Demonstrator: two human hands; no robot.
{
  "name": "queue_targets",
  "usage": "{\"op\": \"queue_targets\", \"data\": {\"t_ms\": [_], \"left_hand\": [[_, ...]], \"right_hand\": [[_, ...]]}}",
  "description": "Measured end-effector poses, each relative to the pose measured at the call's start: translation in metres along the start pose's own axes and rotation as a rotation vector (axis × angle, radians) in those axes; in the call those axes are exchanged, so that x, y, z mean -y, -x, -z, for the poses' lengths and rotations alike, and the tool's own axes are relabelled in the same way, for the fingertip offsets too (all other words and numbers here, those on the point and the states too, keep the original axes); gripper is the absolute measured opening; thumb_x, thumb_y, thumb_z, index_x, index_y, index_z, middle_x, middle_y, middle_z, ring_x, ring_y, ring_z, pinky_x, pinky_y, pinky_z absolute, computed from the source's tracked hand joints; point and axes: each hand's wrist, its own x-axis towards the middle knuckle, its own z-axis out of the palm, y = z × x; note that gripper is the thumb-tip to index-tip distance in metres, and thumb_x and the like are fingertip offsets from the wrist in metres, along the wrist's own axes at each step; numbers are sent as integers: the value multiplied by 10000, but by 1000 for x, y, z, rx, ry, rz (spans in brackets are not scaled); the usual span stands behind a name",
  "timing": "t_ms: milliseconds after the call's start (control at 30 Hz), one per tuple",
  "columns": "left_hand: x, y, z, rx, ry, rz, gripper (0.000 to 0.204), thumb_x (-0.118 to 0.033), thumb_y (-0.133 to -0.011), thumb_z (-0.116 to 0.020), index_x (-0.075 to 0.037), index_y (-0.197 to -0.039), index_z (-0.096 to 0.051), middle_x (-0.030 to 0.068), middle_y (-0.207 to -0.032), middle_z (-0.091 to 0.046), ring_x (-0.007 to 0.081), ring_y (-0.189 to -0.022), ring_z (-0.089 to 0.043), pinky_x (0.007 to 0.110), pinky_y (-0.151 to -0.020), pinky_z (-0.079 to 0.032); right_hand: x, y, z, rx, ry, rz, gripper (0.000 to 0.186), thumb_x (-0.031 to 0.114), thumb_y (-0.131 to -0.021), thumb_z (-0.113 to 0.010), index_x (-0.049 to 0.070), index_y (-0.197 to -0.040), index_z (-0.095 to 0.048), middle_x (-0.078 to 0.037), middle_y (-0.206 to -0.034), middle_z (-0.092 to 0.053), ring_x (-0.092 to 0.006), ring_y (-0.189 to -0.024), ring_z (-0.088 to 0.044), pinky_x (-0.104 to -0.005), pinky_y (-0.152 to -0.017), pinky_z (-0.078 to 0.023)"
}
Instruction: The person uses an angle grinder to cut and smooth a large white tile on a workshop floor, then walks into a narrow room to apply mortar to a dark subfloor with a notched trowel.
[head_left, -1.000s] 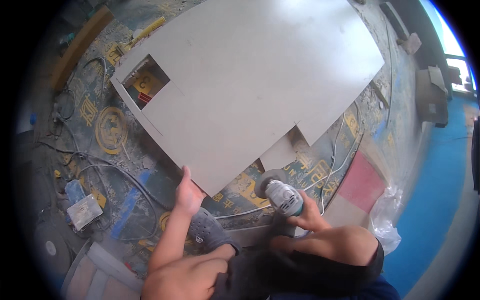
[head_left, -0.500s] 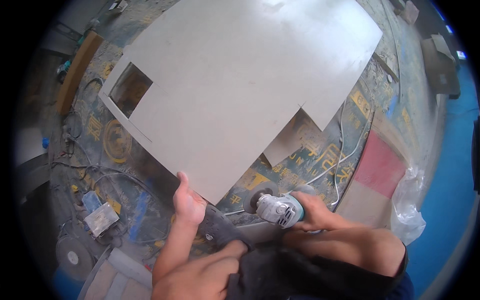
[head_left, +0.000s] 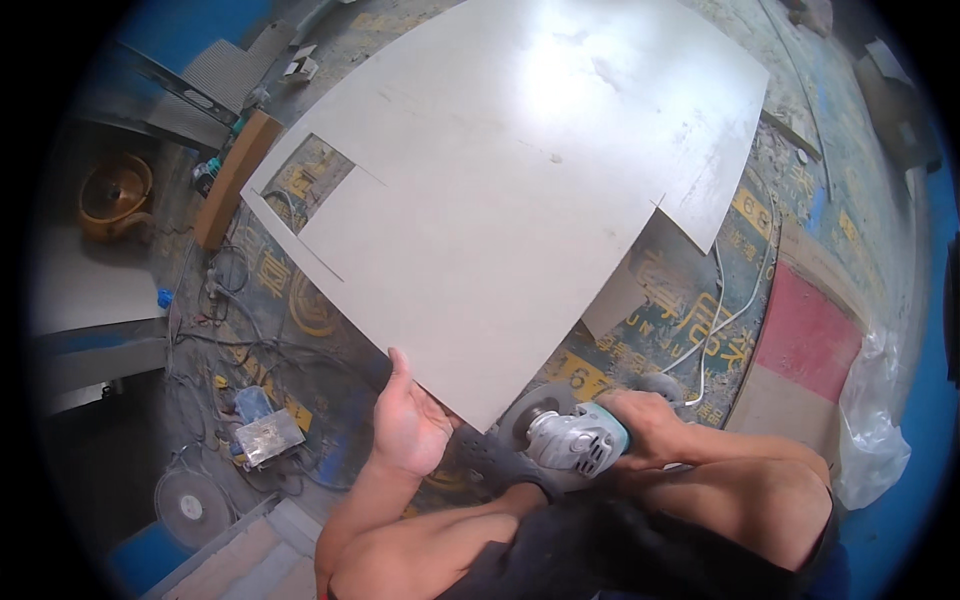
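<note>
Reading the view as a clock, the slab (head_left: 480, 260) fills 12 o'clock and runs down past the centre, its near corner pointing to 6. The change that counts is at that corner: the disc (head_left: 530, 405) of the grinder (head_left: 580, 445), well apart from it a second ago, is now just beside it, at about 5 o'clock. Whether they touch I cannot tell; nor can I tell whether the disc is spinning.

The right hand (head_left: 650, 425) is closed firmly round the grinder's body. The left hand (head_left: 412, 425), at 7 o'clock, stays half open along the slab's edge, thumb against it and palm turned up; its fingers pass partly out of sight beneath, so how tightly they hold is unclear.

The view has also swung to the left, bringing in a brown bowl (head_left: 115, 195) between 9 and 10 o'clock and shifting the red panel (head_left: 810, 325) farther out towards 3.

For the work in hand, this seems to make the near corner the part most exposed to the disc, with the left hand's steadiness mattering more, since it bears the slab close by.
</note>
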Motion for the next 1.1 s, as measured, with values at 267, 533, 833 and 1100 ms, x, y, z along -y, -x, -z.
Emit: {"op": "queue_targets", "data": {"t_ms": [267, 533, 833, 1100], "left_hand": [[-19, 18, -21, 38, -66, 8, 688, -563, -1076, -237, -44, -1521, -314, 165, -1481, -491, 359, -1329, -531, 583, -1009, -487], [-18, 31, -23, 31, -115, -60, 729, -598, -1064, -221, -43, -1531, -296, 185, -1485, -487, 381, -1314, -541, 588, -995, -500], [-6, 21, -25, 32, -108, -86, 805, -657, -1037, -247, -23, -1531, -289, 199, -1475, -496, 385, -1316, -539, 579, -1011, -491], [-9, 27, -22, 44, -113, -85, 826, -666, -1031, -259, -19, -1544, -268, 194, -1496, -475, 386, -1325, -527, 571, -1024, -476]], "right_hand": [[12, 0, 15, 59, 45, 56, 723, 264, -643, -820, 9, -1255, -533, -182, -997, -619, -393, -906, -642, -459, -755, -536], [12, -8, 1, 58, -16, 136, 710, 250, -662, -807, -6, -1256, -516, -182, -1010, -610, -389, -915, -638, -464, -755, -532], [22, -8, 11, 115, -12, 30, 752, 231, -652, -814, 0, -1290, -490, -183, -1030, -605, -395, -950, -631, -467, -779, -532], [19, -1, 11, 81, -203, -215, 756, 225, -646, -821, 25, -1305, -508, -230, -1123, -649, -415, -1044, -649, -469, -880, -538]]}}
